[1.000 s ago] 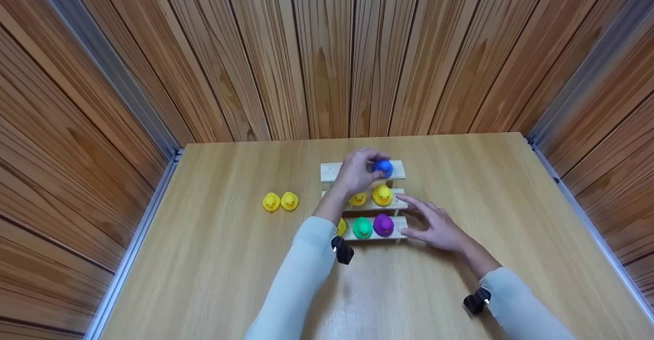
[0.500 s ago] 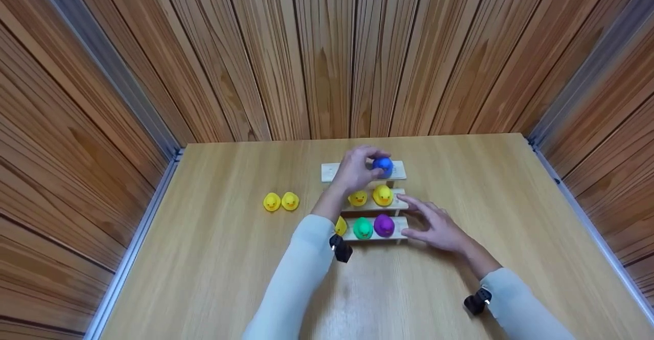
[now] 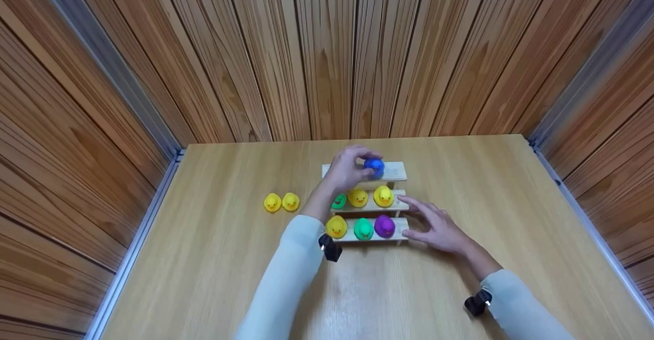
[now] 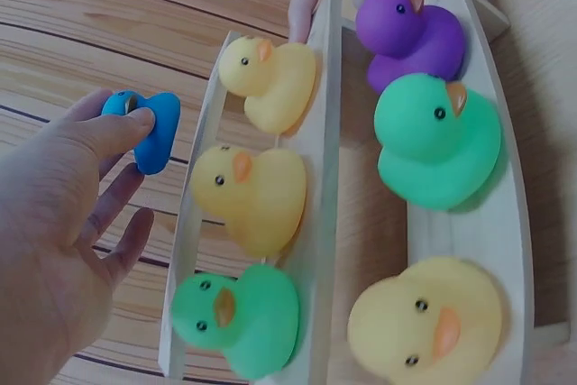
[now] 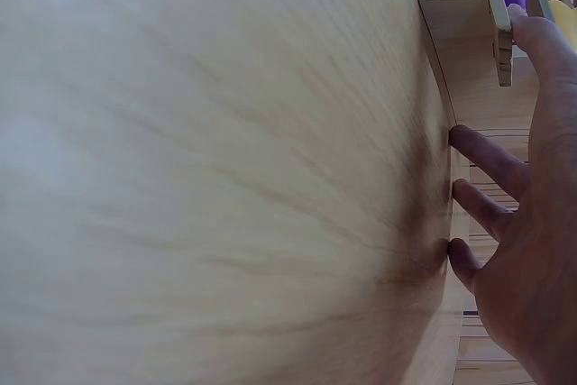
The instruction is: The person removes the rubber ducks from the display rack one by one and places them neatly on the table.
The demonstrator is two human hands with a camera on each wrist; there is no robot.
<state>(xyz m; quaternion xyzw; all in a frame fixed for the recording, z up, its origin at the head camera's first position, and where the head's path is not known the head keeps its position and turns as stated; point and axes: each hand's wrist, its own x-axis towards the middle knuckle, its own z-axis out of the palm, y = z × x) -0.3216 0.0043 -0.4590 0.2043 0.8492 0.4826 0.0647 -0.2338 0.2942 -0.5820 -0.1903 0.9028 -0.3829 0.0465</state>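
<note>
My left hand [image 3: 347,168] pinches a blue rubber duck [image 3: 374,167] between thumb and fingers at the top step of a pale wooden three-step stand [image 3: 394,171]. In the left wrist view, the blue duck [image 4: 162,137] faces partly away, with the thumb across it. Whether it touches the step cannot be told. My right hand [image 3: 434,225] is spread at the stand's right end. Its thumb touches the lowest step beside a purple duck [image 3: 384,226], and the forefinger reaches the middle step. The right wrist view shows the other fingertips at the tabletop.
A green duck [image 3: 339,201] and two yellow ducks [image 3: 383,196] line the middle step. On the lowest step sit a yellow duck [image 3: 336,226], a green duck [image 3: 363,229] and the purple one. Two more yellow ducks [image 3: 282,202] stand on the table, left of the stand.
My left hand has shifted left along the top step with the blue duck, uncovering the green duck on the middle step. The right hand has stayed in place.
</note>
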